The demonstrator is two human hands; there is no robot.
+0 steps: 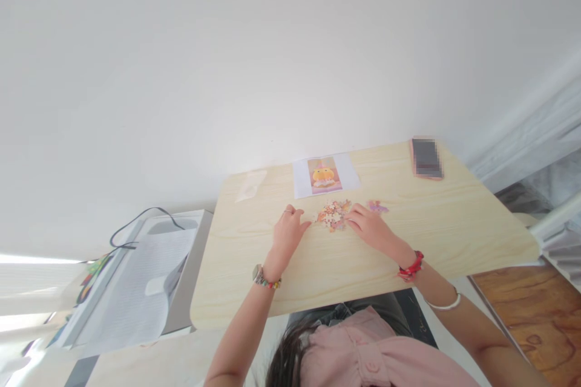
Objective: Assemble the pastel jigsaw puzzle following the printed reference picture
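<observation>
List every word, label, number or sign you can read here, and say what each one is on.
No text can be read.
Picture sheet: a yellow cartoon figure, no legible words.
Phone: its face is blurred out.
Puzzle pieces between the left hand and right hand: too small to tell.

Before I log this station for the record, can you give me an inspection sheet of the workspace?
Surface: light wooden table, set against a white wall.
Job's things: pile of puzzle pieces; small joined section; reference picture.
Clutter: phone; clear plastic bag.
Hands: left hand flat beside the pile; right hand touching the pile's edge.
Cables: black cord over the white appliance.
Surroundings: wooden floor at right.
</observation>
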